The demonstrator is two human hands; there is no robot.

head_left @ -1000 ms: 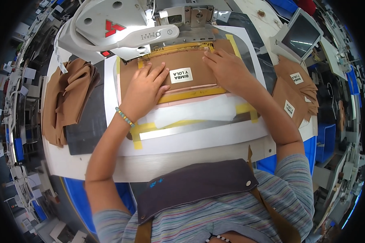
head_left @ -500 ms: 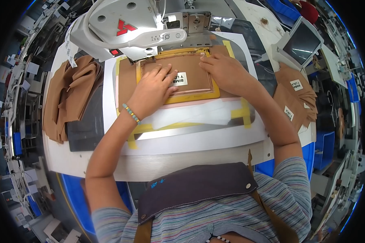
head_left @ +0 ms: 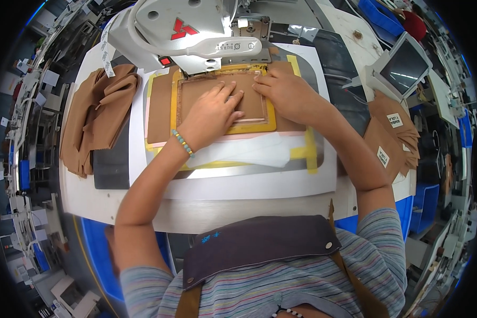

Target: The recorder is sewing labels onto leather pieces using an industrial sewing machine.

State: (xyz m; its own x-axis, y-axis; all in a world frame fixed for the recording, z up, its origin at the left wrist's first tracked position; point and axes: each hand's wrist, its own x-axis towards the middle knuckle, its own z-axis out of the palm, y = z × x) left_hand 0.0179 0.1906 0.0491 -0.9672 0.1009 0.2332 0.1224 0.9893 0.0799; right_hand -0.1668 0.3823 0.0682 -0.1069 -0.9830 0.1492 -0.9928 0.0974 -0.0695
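Note:
My left hand (head_left: 209, 114), a beaded bracelet at its wrist, lies flat with fingers apart on brown fabric (head_left: 201, 87) inside a yellow-edged frame (head_left: 174, 103). No white label shows inside the frame; the hand covers the middle of the fabric. My right hand (head_left: 289, 95) rests over the frame's upper right corner, its slightly bent fingertips on the fabric and its thumb mostly hidden. Under the frame, a larger brown panel (head_left: 159, 108) sticks out on both sides. The white head of a sewing machine (head_left: 169, 32) stands just beyond the frame.
Folded brown fabric pieces (head_left: 98, 116) are heaped at left. Brown pieces with white labels (head_left: 389, 140) lie at right, below a tilted screen (head_left: 405, 63). White sheeting (head_left: 244, 151) and yellow tape (head_left: 310, 143) lie near the frame. A blue bin (head_left: 379, 16) stands at back right.
My left hand has slid slightly right over the fabric, and the white label seen beside its fingers before is now out of sight. The right hand keeps its place on the frame's corner.

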